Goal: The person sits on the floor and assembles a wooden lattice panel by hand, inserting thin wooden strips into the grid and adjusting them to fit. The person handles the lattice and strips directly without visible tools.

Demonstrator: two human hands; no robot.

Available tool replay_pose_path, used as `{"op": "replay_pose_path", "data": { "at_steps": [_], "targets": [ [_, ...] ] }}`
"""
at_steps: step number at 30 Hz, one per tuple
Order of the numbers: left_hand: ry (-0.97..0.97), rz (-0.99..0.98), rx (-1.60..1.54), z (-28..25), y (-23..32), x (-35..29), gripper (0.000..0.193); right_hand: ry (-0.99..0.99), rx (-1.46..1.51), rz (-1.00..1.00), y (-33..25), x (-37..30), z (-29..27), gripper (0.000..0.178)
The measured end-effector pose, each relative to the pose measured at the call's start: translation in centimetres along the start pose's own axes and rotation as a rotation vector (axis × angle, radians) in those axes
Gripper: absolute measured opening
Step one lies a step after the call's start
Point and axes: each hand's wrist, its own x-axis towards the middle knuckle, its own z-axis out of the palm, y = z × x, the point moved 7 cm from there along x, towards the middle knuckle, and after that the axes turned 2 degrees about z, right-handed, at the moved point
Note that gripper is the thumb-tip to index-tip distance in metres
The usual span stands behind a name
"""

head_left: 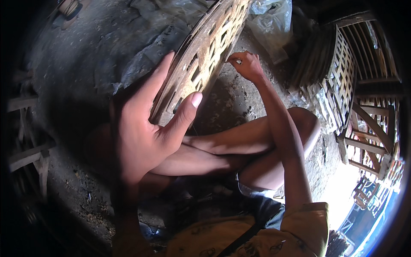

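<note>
My left hand (145,128) sits closest to the lens, fingers spread, thumb on the near face and fingers behind the edge of the wooden lattice panel (205,51), steadying it rather than clamping it. The panel stands tilted on its edge on the dirt floor (231,100), just beyond my crossed legs (239,150). My right hand (246,64) pinches something tiny against the panel's lower edge; I cannot tell what it is. With only 1 loose hold, I judge the panel could slide or tip toward my shins if I press hard. Finished lattice crates (359,94) stack at my right, crumpled plastic sheeting (269,17) behind.
</note>
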Motion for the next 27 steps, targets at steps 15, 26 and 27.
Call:
{"op": "replay_pose_path", "data": {
  "at_steps": [15,26,27],
  "targets": [
    [-0.017,0.084,0.01,0.4,0.2,-0.3,0.055,0.028,0.074,-0.007,-0.2,-0.4,1.4,0.016],
    [-0.031,0.035,-0.031,0.6,0.1,-0.4,0.058,0.199,-0.281,0.072,-0.9,-0.2,0.8,0.015],
    [-0.031,0.024,-0.053,0.8,0.1,-0.4,0.058,0.197,-0.228,0.115,-0.7,-0.3,0.4,0.015]
  ]
}}
